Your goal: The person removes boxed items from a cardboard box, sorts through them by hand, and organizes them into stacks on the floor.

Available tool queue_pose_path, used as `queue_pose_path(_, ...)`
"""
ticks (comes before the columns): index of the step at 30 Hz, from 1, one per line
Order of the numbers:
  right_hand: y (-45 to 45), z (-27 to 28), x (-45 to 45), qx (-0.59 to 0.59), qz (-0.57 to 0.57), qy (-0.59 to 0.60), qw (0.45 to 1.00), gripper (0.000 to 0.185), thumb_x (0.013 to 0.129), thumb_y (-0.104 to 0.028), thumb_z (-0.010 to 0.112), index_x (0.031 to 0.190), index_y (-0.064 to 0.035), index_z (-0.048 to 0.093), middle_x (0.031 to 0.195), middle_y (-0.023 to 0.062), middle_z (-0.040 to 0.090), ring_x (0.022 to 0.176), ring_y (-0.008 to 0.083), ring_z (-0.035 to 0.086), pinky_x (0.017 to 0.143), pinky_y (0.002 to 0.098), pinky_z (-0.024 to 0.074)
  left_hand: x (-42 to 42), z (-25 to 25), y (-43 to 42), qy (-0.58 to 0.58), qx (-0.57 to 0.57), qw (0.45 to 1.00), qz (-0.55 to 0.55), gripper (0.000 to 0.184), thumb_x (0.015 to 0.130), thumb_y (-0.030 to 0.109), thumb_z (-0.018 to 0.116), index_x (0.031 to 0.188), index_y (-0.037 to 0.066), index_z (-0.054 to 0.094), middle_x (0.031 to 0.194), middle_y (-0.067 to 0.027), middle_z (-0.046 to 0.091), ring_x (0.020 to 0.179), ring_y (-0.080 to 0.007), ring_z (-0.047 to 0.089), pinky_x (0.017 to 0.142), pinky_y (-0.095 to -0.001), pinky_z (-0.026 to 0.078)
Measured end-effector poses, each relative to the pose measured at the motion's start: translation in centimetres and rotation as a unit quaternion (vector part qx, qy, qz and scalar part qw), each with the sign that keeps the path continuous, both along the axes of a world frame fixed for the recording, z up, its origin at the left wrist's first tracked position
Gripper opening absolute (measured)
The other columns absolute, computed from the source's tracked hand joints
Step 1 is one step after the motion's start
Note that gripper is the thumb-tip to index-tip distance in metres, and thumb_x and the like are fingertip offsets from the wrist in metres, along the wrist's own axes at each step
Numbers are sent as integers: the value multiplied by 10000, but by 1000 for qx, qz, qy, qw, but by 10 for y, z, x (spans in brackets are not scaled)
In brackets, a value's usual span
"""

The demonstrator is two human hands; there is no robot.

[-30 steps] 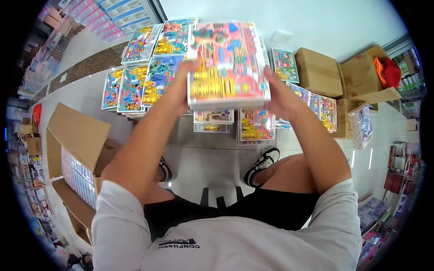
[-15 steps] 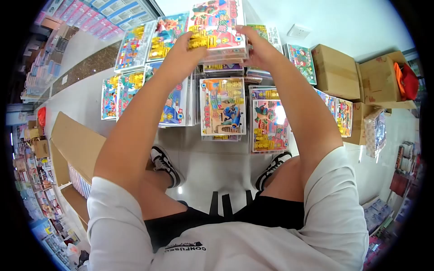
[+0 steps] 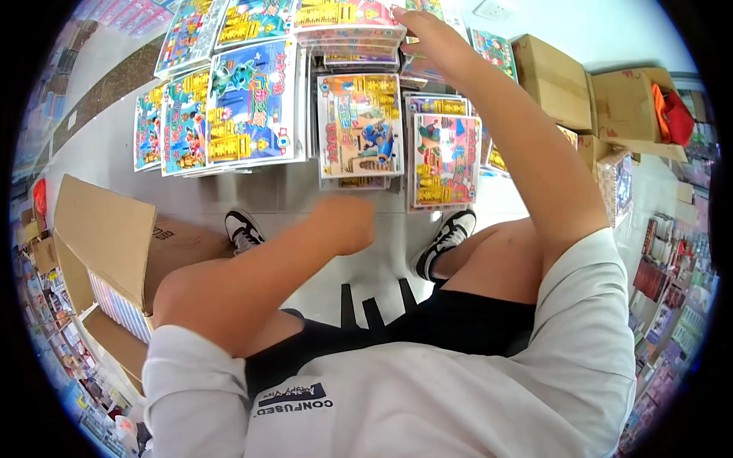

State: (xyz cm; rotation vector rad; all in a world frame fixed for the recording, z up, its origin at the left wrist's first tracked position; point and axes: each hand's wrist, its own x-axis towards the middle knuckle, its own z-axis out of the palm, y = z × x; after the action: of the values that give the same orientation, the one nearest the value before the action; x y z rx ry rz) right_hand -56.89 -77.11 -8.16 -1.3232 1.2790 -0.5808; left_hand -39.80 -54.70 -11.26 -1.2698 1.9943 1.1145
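- Pink-covered box lies on top of a stack, partly beyond the upper edge of the view, with the right hand at its right end
- Fingers of that hand stand wide, the thumb well below the forefinger; the forefinger meets the box's corner, and whether the thumb touches the stack I cannot tell
- Left hand, blurred and curled, hangs over the floor, apart from the boxes; whether it encloses anything I cannot tell
- Peach box tops a lower pile just in front of that stack, picture side up
- Second pink box lies to the right of it, near the right shoe
- Blue box lies to the left, a teal box just behind it
- Brown carton stands farther right, beside an open carton with red material in its mouth
- Flapped carton at far left shows slim boxes packed in a row
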Motion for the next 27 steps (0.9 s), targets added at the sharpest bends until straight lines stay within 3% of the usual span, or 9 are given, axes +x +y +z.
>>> queue_pose_path(3, 30, 6, -35, -8, 57, 82, 995, 771, 942, -605, 636, 1466, -52, 516, 1367, 151, 609, 1241, 272, 592, 1012, 450, 497, -11, -74, 27, -33, 141, 981, -129, 434, 929, 262, 563, 1273, 19, 669, 1200, -209, 715, 1148, -386, 679, 967, -524, 548)
queue_pose_path(6, 68, 6, -78, 8, 93, 161, 983, 654, 907, -573, 689, 1289, -43, 651, 1166, 135, 697, 1025, 218, 665, 871, 383, 536, -9, -150, 39, -37, 82, 996, 18, 542, 871, 163, 594, 1393, 19, 594, 1435, -213, 609, 1281, -361, 623, 1076, -488, 507)
queue_pose_path(9, 95, -17, -128, 167, 134, 226, 950, 612, 904, -547, 686, 1255, -46, 664, 989, 88, 731, 909, 205, 706, 720, 359, 554, -15, -190, 34, -68, 65, 992, 79, 651, 866, 190, 621, 1480, 19, 489, 1573, -211, 472, 1384, -344, 541, 1137, -469, 461)
queue_pose_path(12, 123, -28, -161, 301, 238, 315, 868, 684, 918, -580, 644, 1336, -38, 634, 1186, 124, 710, 989, 239, 708, 784, 397, 581, -7, -235, 33, 9, -146, 987, 61, 715, 872, 323, 673, 1478, 13, 455, 1514, -257, 490, 1385, -363, 526, 1145, -461, 453)
queue_pose_path(15, 145, -54, -188, 300, 325, 367, 818, 712, 933, -595, 631, 1391, -51, 612, 1313, 159, 674, 1154, 274, 672, 917, 431, 561, -2, -229, 15, 61, -244, 968, 21, 642, 874, 304, 681, 1427, 31, 501, 1427, -220, 576, 1314, -357, 583, 1102, -461, 483)
queue_pose_path(18, 152, -53, -202, 265, 362, 370, 814, 752, 938, -613, 631, 1452, -68, 578, 1370, 180, 650, 1281, 297, 611, 1046, 432, 494, -8, -203, -32, 12, -52, 995, 87, 513, 879, 280, 682, 1327, 55, 573, 1326, -168, 655, 1222, -353, 635, 1047, -468, 510)
queue_pose_path(22, 142, -61, -214, 304, 349, 284, 840, 737, 960, -593, 632, 1488, -84, 554, 1408, 175, 633, 1329, 301, 575, 1113, 412, 430, -8, -212, -17, 30, -128, 985, 111, 396, 903, 270, 654, 1246, 73, 630, 1261, -135, 694, 1162, -349, 662, 993, -470, 537)
queue_pose_path(26, 136, -81, -208, 213, 325, 215, 896, 491, 946, -454, 716, 1273, -88, 705, 1088, 133, 738, 1041, 235, 697, 888, 378, 530, -22, -233, 3, 6, -96, 988, 123, 536, 896, 277, 665, 1369, 52, 554, 1303, -193, 669, 1164, -373, 663, 988, -511, 545)
queue_pose_path(27, 126, -58, -183, 131, 363, 263, 884, 345, 943, -306, 767, 1176, -60, 706, 942, 69, 697, 860, 168, 648, 783, 302, 531, -29, -229, 3, 15, -67, 985, 160, 525, 893, 288, 678, 1337, 29, 570, 1294, -220, 667, 1157, -384, 666, 978, -517, 546)
